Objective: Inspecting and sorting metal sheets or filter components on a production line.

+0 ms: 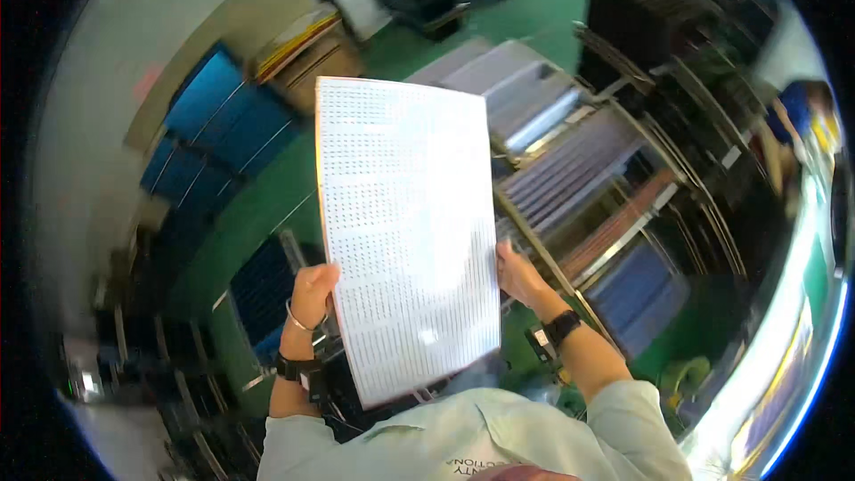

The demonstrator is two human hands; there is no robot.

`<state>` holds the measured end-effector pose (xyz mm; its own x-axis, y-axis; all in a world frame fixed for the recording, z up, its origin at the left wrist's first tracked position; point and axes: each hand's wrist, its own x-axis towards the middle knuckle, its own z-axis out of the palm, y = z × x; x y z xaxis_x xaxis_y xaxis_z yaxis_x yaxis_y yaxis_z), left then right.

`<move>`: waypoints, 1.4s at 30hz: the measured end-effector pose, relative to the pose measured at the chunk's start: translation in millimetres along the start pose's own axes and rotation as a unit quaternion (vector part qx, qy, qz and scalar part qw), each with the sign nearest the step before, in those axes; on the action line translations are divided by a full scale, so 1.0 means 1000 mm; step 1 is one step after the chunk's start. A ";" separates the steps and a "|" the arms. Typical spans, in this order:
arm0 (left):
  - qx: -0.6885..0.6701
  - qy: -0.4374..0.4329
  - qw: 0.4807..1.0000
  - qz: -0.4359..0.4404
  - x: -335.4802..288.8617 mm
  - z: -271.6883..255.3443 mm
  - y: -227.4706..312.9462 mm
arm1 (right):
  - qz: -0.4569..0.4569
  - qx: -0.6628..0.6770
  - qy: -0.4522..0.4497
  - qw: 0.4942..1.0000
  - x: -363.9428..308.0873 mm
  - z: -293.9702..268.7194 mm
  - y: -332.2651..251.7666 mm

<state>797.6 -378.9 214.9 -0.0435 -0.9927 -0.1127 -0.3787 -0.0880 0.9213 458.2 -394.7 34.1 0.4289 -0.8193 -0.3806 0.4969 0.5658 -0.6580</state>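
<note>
A large white rectangular panel [401,240], covered with rows of small dark marks, is held up in front of my body and tilted slightly. Its left edge shows a thin orange line. My left hand [313,292] grips that edge low down, thumb on the face and the other fingers hidden behind. On the opposite edge my right hand [521,274] is closed at about the same height, fingers partly out of sight behind the panel. Bright glare washes out the panel's right half. Both wrists wear dark bands, and a bracelet circles my left wrist.
Right of the panel stands a metal-framed rack [588,187] with stacked panels. Blue cabinets [214,125] line the left wall. A dark stack [650,27] stands at the far right, and another person [802,129] is near the right rim. The floor [543,0] is green.
</note>
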 end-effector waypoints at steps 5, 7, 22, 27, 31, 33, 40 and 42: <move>0.267 -0.091 0.944 0.174 0.055 0.082 -0.018 | -0.228 0.025 0.137 0.964 -0.114 -0.040 -0.037; 0.049 -0.081 0.986 0.135 0.064 0.151 -0.049 | -0.278 0.022 0.262 0.924 -0.177 -0.043 -0.037; -0.272 -0.546 0.792 -0.018 -0.054 0.606 0.053 | -0.494 -0.051 0.480 0.723 -0.575 -0.146 0.052; -0.221 -0.744 0.612 -0.153 -0.122 0.714 0.168 | -0.526 0.081 0.414 0.739 -0.687 -0.135 0.037; -0.177 -0.811 0.523 -0.195 -0.169 0.757 0.191 | -0.515 0.131 0.517 0.671 -0.727 -0.145 0.064; -0.153 -0.799 0.542 -0.211 -0.190 0.767 0.191 | -0.474 0.177 0.606 0.614 -0.735 -0.160 0.085; -0.101 -0.816 0.501 -0.271 -0.269 0.803 0.204 | -0.405 0.033 0.730 0.550 -0.787 -0.148 0.124; -0.086 -0.815 0.499 -0.283 -0.276 0.819 0.204 | -0.394 0.091 0.717 0.568 -0.787 -0.143 0.109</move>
<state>-25.0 -55.2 129.6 -0.7219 0.5671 -0.3965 -0.6772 -0.4610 0.5735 66.7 298.2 168.8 -0.9711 0.0153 -0.2382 0.2340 -0.1367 -0.9626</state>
